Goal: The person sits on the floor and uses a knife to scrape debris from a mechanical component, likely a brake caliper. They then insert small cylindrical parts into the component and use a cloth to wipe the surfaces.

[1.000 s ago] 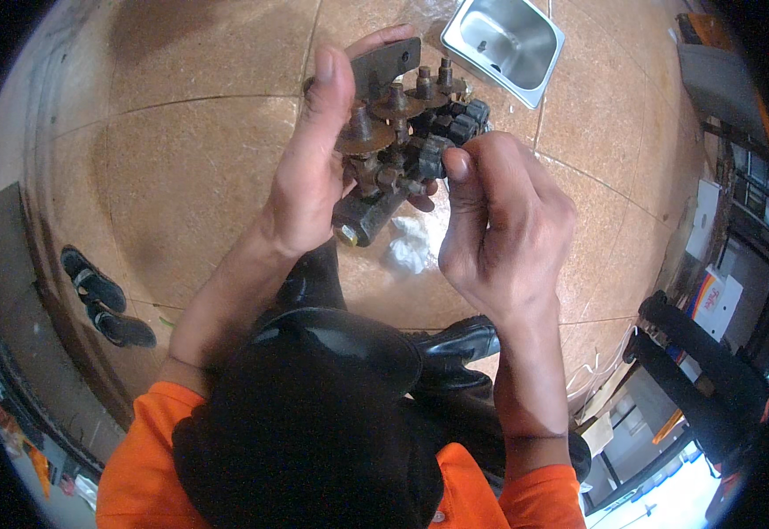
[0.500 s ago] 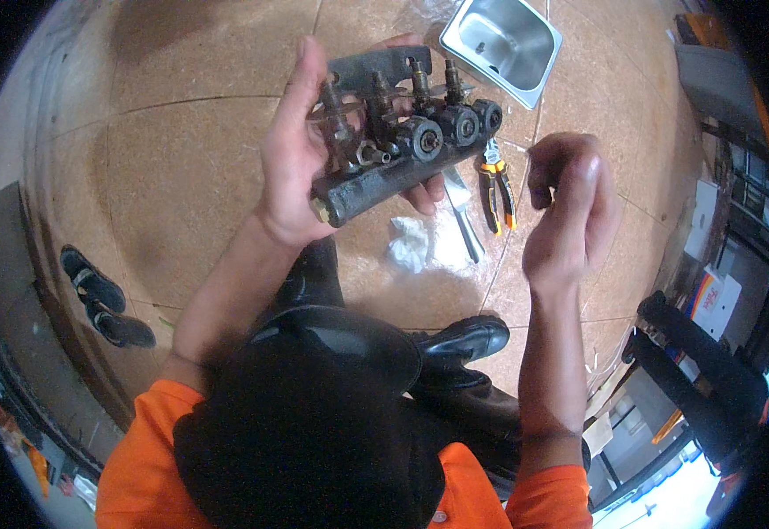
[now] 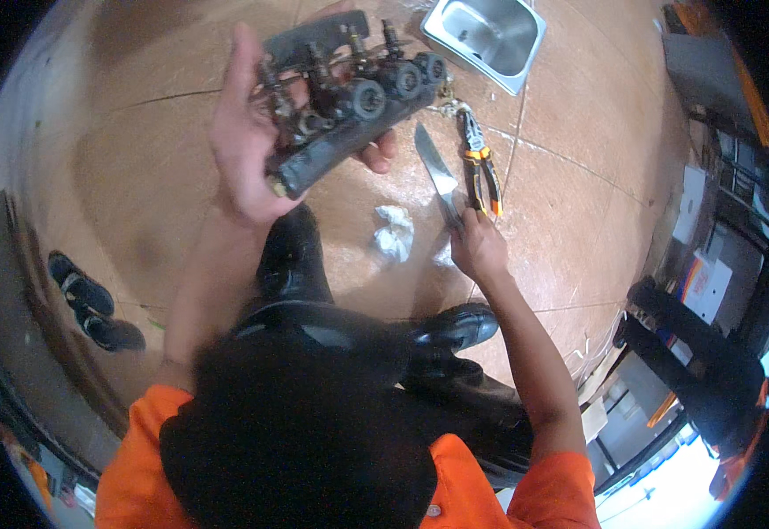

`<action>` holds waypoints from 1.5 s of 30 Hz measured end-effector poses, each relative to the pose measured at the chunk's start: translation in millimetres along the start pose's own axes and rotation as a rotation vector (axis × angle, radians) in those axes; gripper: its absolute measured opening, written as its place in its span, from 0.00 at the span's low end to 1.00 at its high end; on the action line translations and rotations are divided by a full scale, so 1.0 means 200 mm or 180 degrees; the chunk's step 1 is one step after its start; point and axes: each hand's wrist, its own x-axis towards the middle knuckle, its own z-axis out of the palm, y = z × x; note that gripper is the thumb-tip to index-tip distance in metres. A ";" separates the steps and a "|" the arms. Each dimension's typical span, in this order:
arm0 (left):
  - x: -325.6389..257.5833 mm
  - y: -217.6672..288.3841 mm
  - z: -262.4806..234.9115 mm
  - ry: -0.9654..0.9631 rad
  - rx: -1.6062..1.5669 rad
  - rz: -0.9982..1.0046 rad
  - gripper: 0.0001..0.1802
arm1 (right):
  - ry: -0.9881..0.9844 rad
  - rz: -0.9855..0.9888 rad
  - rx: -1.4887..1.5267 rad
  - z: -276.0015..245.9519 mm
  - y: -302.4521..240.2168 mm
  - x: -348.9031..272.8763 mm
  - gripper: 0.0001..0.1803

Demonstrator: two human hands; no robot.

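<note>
Head view: right hand [image 3: 477, 249] hides knife [image 3: 435, 172] handle.

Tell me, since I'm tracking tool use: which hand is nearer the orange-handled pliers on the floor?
Right. The right hand sits just below the pliers, at a knife; the left hand holds a metal valve block off to the left.

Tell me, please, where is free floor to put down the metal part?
The floor left of the left hand, toward the sandals, is bare. Also bare: tiles right of the pliers, below the steel tray. Crowded: around the right hand, with knife, pliers and crumpled tissue.
</note>
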 end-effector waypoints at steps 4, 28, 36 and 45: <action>-0.05 0.02 0.02 0.0147 0.0136 0.0280 0.48 | -0.0836 0.0517 0.0497 -0.15 -0.11 0.01 0.24; 0.01 0.00 0.15 0.0499 0.1374 0.0509 0.50 | 0.0773 -0.1454 0.0433 -1.14 -0.29 -0.52 0.23; 0.01 0.00 0.07 -0.0006 0.1187 0.0579 0.40 | 0.0530 -0.1314 0.0402 -1.18 -0.30 -0.52 0.24; 0.04 -0.03 0.15 0.0365 0.1560 0.0518 0.53 | 0.0156 -0.1019 0.0571 -1.23 -0.26 -0.55 0.20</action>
